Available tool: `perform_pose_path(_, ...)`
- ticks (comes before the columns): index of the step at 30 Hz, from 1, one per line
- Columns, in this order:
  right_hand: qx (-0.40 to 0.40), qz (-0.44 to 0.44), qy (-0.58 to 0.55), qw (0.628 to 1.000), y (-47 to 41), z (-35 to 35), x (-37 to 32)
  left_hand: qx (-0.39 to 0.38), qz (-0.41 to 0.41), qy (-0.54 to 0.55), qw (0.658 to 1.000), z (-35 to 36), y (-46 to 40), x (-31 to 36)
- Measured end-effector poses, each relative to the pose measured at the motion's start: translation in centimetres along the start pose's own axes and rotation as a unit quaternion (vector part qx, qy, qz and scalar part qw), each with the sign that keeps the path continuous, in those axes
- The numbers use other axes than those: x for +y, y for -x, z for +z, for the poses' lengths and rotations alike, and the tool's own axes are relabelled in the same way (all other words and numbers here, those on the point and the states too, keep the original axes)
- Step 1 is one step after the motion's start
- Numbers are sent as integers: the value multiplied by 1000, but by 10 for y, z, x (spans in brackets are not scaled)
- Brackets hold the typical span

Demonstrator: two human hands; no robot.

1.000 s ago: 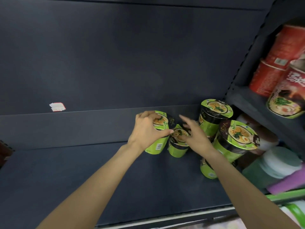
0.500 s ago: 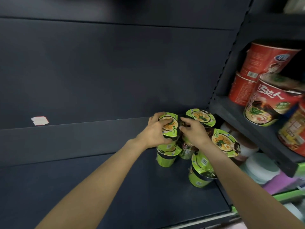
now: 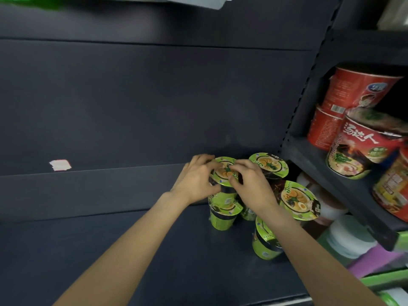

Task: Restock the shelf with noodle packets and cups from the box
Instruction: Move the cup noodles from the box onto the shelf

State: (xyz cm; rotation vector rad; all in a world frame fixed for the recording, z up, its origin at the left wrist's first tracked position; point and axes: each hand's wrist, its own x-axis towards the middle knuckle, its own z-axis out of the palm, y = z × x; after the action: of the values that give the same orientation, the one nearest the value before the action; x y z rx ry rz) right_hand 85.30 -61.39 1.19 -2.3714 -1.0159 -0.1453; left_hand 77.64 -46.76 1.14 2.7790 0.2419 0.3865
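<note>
From the head view, a green noodle cup (image 3: 225, 173) with a round, glossy printed lid is gripped at its rim from both sides: the left hand (image 3: 195, 181) is curled round the left edge with its thumb pressed against the front of the rim, and the right hand (image 3: 250, 184) is curled round the right edge, fingertips on the lid. The cup is stacked on a second green cup (image 3: 221, 215) (tapered, with a black band under the lid), which stands on the dark matte shelf (image 3: 110, 250) near its right end. Three more green cups are grouped just beside: one at the back (image 3: 269, 165), one tilted to the right (image 3: 299, 200) and one in front (image 3: 265, 244). On the neighbouring shelf to the right, red noodle tubs (image 3: 357, 93) are stacked. A small white label (image 3: 60, 165) is stuck to the smooth back panel.
</note>
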Motion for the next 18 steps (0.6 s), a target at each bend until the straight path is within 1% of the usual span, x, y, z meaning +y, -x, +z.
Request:
perform_pose_path(2,20,-22,-22,999,4,-3,-9,44,-12,-7,999,-10,12,3)
perform_pose_path(4,24,-39,-47,998,9,-3,-21,80,-35,-13,996,-21,29,4)
perform_pose_path(7,10,-65,-88,994,20,2,-47,145,-81,-8,986,-38,64,2)
perform_pose_path(10,-5,-99,-103,990,33,13,-81,198,-132,-2,971,-56,108,-8)
perform_pose_path(14,-34,-119,-115,986,53,39,-141,222,-210,-7,952,-81,173,-39)
perform_pose_path(18,-71,-147,-130,978,77,77,-218,223,-267,-19,937,-109,246,-88)
